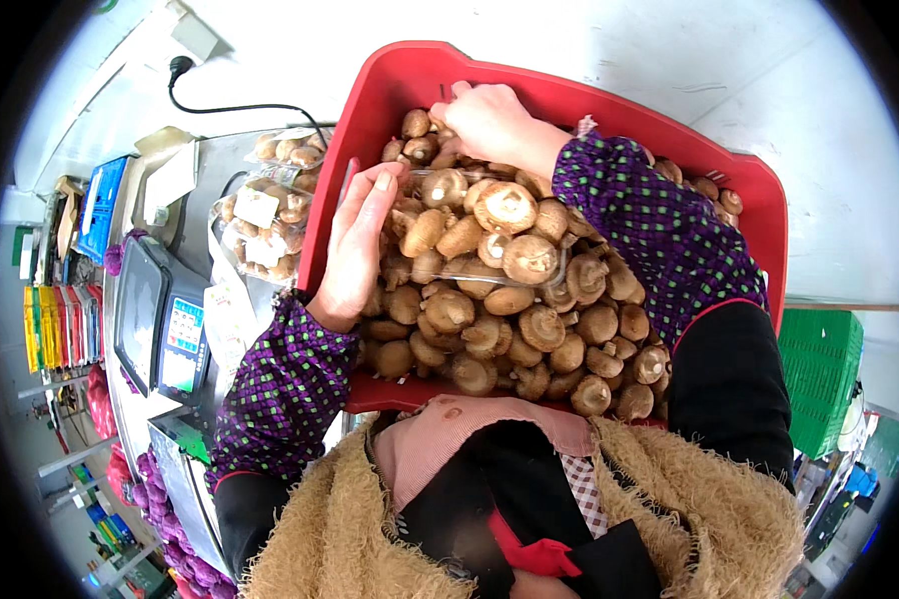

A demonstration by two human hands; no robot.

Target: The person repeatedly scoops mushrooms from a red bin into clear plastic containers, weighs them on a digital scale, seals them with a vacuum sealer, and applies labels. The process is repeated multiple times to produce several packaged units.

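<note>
A red plastic crate (410, 75) full of brown mushrooms (514, 319) stands in front of me. On top of the pile lies a clear plastic tray (489, 235) filled with mushrooms. My left hand (355, 250) holds the tray's left side, fingers flat along it by the crate's left wall. My right hand (484, 120) reaches to the crate's far end and is closed among mushrooms there, the forearm crossing over the tray.
Left of the crate lie wrapped trays of mushrooms (270, 215) with white labels. A weighing scale with a screen (160, 324) sits further left. A black cable (230, 108) runs along the white wall. A green crate (819, 374) stands at right.
</note>
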